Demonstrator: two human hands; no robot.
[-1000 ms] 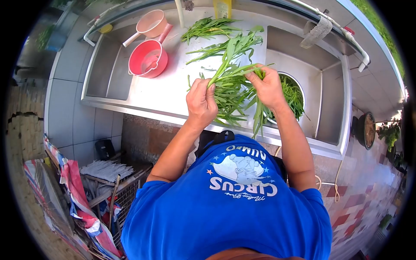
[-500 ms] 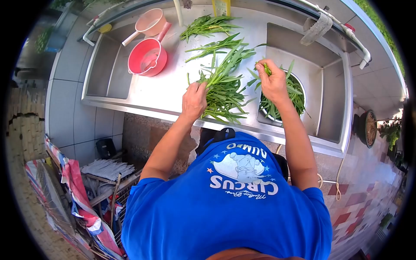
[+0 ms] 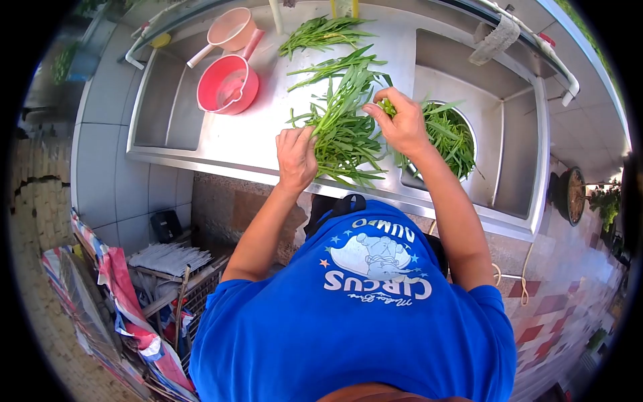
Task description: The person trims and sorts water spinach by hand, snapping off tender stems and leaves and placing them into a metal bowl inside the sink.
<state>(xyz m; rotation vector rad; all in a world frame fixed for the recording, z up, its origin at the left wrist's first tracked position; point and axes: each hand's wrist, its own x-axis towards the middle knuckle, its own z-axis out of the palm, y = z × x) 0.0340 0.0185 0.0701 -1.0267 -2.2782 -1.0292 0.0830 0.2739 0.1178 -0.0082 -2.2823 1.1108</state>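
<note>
My left hand is closed on the stems of some water spinach, which lies in a leafy heap on the steel counter. To its right, my right hand pinches a small green piece of the plant between thumb and fingers. Just beside that hand, a round metal bowl of cut greens sits in the right sink basin. Farther back on the counter lie a few loose stems and another bunch.
A red dipper and a paler pink dipper stand by the left basin. Along the back run pipes, with a grey cloth hanging at the right. The counter's front edge lies before my body.
My right hand has moved left, away from the bowl and toward the heap. My left hand stays at the stems with little movement.
</note>
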